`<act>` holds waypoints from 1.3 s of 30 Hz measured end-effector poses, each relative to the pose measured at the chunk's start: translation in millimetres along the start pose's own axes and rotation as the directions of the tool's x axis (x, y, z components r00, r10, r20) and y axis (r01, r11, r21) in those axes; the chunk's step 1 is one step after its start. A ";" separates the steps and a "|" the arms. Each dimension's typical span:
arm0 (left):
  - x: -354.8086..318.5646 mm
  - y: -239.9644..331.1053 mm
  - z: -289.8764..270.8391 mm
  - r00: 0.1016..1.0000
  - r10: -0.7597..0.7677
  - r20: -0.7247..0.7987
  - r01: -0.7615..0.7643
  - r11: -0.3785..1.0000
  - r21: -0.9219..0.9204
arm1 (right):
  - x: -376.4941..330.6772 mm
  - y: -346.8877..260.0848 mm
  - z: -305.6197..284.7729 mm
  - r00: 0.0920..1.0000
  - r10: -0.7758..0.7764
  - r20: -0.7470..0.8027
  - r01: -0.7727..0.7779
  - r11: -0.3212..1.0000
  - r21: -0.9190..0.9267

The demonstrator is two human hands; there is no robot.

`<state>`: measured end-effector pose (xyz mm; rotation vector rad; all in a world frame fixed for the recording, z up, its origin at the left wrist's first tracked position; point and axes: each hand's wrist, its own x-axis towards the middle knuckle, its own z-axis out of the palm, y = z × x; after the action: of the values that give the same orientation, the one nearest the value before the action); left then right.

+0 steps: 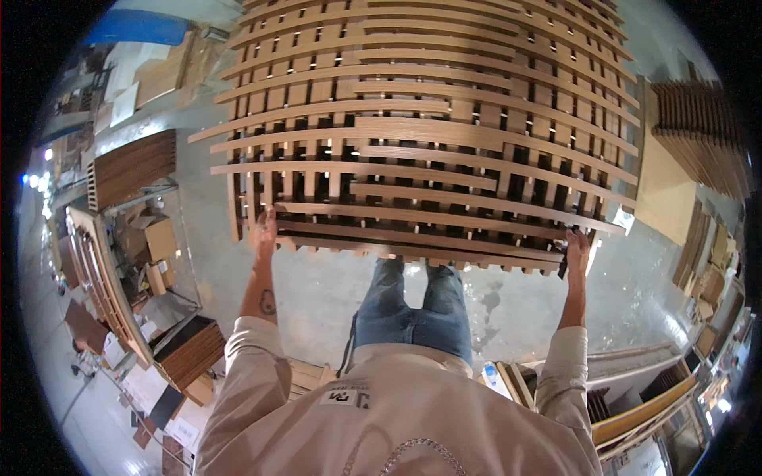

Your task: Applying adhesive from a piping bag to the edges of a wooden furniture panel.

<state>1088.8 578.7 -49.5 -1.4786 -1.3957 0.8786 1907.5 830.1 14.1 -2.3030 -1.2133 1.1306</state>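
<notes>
A large stack of brown wooden slats [429, 129], laid crosswise in layers with gaps between them, fills the space before me. At its near edge a long wooden slat [421, 249] runs from side to side between my hands. My left hand [266, 228] is closed around its left end, fingertips hidden partly by the wood. Its right end is in my right hand [578, 247], whose fingers are bent over the corner. Both arms reach forward, well apart. Whether this slat rests on the layer below or is lifted slightly, I cannot tell.
Slatted brown bundles stand at the left [135, 168] and the right [698, 127]. Cardboard boxes [160, 238] lie in a wooden-framed bin at left. Behind me on the right is a yellow-edged wooden rack [643, 416]. Grey concrete floor [524, 309] shows around my legs.
</notes>
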 end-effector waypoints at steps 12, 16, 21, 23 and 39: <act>-2.5 71.2 24.3 0.456 0.285 0.843 0.364 -0.924 0.115 | -39.2 5.0 17.3 0.999 0.031 0.012 -0.033 0.984 0.175; 15.9 38.0 -10.3 0.678 0.116 0.726 0.422 -0.870 -0.255 | -46.5 11.5 27.0 0.983 0.085 -0.160 -0.072 0.994 0.086; 40.5 -0.2 -38.0 0.677 0.097 0.730 0.449 -0.840 -0.305 | -65.7 55.6 19.6 0.874 0.191 -0.447 -0.324 0.914 -0.243; 46.8 -5.6 -38.7 0.623 0.154 0.767 0.312 -0.948 -0.063 | -72.4 67.4 16.7 0.831 0.522 -0.190 -0.521 0.852 0.062; 32.0 -9.2 -37.5 0.293 0.327 0.898 0.722 -0.692 0.017 | -57.4 6.9 50.4 0.966 0.142 -0.215 -0.134 0.990 0.054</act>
<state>1123.9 605.1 -25.2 -0.3096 -3.5697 -1.6504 1854.0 775.7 6.6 -2.4378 -0.9553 0.9052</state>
